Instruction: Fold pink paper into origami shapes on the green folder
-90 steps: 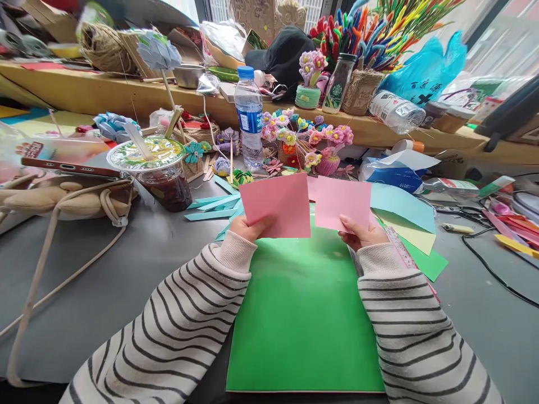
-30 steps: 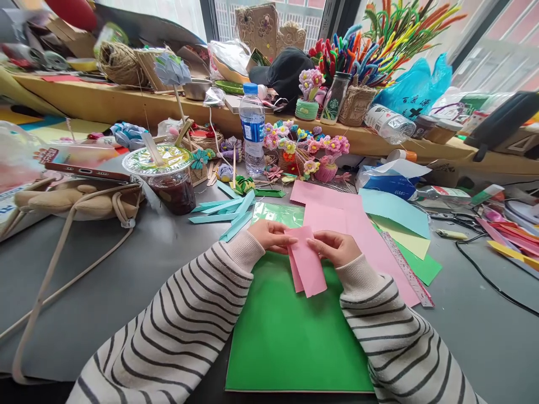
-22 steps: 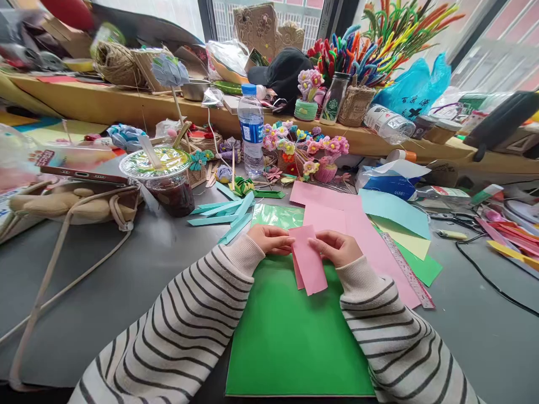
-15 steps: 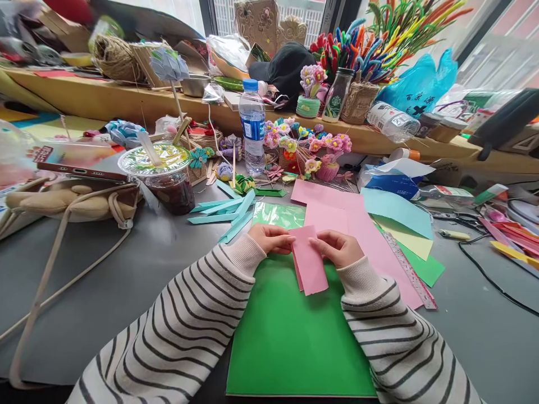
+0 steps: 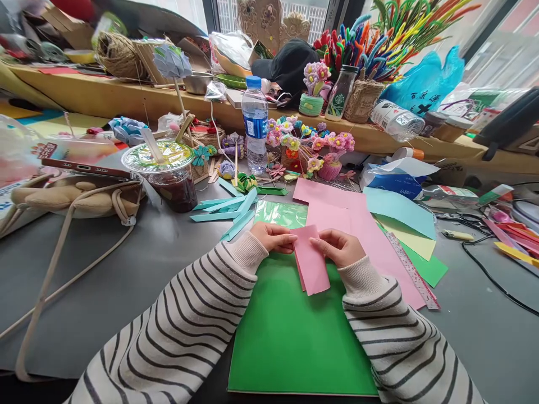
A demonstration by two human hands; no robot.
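A folded piece of pink paper (image 5: 312, 264) is held up between both hands, its layers parted a little at the lower left. My left hand (image 5: 273, 238) pinches its upper left edge. On the opposite side, my right hand (image 5: 338, 247) grips the right edge, thumb on the front face and fingers behind, partly hidden. Below lies a green sheet or board (image 5: 301, 342). Larger pink paper (image 5: 370, 247) spreads behind and to the right, with a patterned ruler (image 5: 415, 272) along its edge.
Folded turquoise paper strips (image 5: 236, 210) lie left of the hands, near a lidded drink cup (image 5: 168, 179). A water bottle (image 5: 255, 126) and crocheted flowers (image 5: 311, 143) stand behind. Blue paper (image 5: 400, 213) and scissors (image 5: 463, 220) are at the right. A beige bag (image 5: 76, 196) sits at the left.
The whole view has shifted slightly, so everything appears a little further right. Both hands keep the same hold on the folded pink paper.
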